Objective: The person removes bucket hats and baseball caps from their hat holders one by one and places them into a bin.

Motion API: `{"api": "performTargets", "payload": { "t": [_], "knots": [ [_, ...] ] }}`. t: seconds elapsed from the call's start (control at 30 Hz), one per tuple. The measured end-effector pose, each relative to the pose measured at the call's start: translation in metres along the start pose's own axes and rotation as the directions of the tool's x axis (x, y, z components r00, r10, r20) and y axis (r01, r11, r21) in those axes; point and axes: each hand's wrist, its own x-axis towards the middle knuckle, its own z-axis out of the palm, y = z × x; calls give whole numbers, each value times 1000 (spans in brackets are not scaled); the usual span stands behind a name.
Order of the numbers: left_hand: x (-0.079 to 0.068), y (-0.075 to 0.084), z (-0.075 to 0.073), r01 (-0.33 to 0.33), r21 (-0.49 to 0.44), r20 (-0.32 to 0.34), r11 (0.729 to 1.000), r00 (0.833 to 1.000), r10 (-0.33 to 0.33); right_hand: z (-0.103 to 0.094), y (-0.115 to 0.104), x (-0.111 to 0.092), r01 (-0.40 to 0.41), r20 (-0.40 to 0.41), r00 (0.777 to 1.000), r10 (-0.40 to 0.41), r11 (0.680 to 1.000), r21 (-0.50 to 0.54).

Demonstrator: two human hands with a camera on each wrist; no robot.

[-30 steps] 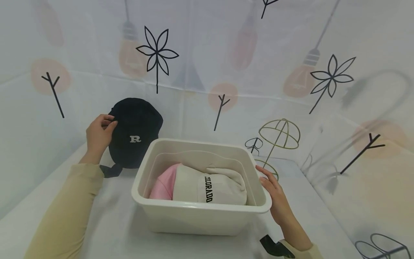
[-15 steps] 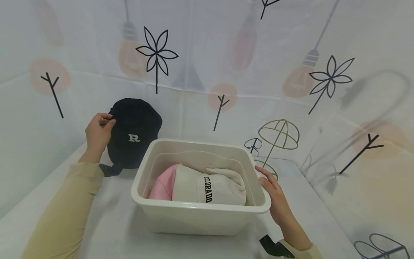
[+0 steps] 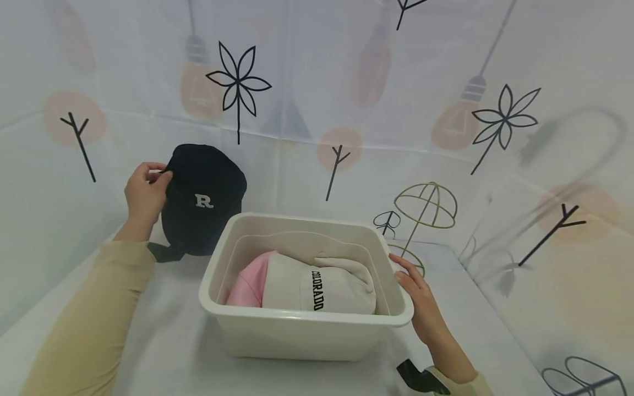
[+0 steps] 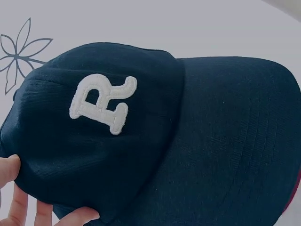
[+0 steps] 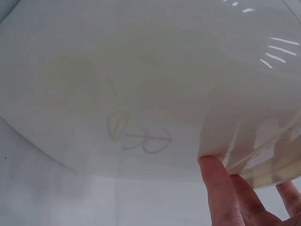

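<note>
My left hand (image 3: 143,198) pinches the edge of a dark navy baseball cap (image 3: 203,220) with a white letter R on its front. The cap is held up beside the left end of a white plastic bin (image 3: 307,334), its brim (image 4: 235,141) pointing down. My right hand (image 3: 426,308) rests against the bin's right end, its fingers fairly straight along the rim; in the right wrist view the fingers (image 5: 218,193) touch the bin's outer wall. Inside the bin lie a cream cap (image 3: 342,289) lettered COLORADO and a pink cap (image 3: 250,280).
A gold wire stand (image 3: 427,206) with a domed top stands behind the bin's right side. Everything sits on a white-covered table (image 3: 168,341), backed by printed cloth (image 3: 297,71) with plant and bulb drawings.
My left hand has raised the navy cap slightly and shifted it a little left. The right hand stays at the bin's end, and the caps in the bin lie as before.
</note>
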Motion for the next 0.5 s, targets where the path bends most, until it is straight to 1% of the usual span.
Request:
{"api": "performTargets", "payload": {
  "t": [0.17,0.27,0.4,0.5],
  "knots": [
    [3,8,0,48,-4,-14,999,999,-48,0,0,0,9,6,1000,-9,1000,-1],
    [3,14,1,62,-17,-23,998,998,-62,-1,0,-1,12,9,1000,-12,1000,0],
    [4,21,1,56,-42,-31,998,998,-57,-1,0,-1,11,10,1000,-11,1000,2],
    [6,27,1,45,-73,-50,996,998,-49,-1,0,-1,8,8,1000,-8,1000,4]
  ]
}}
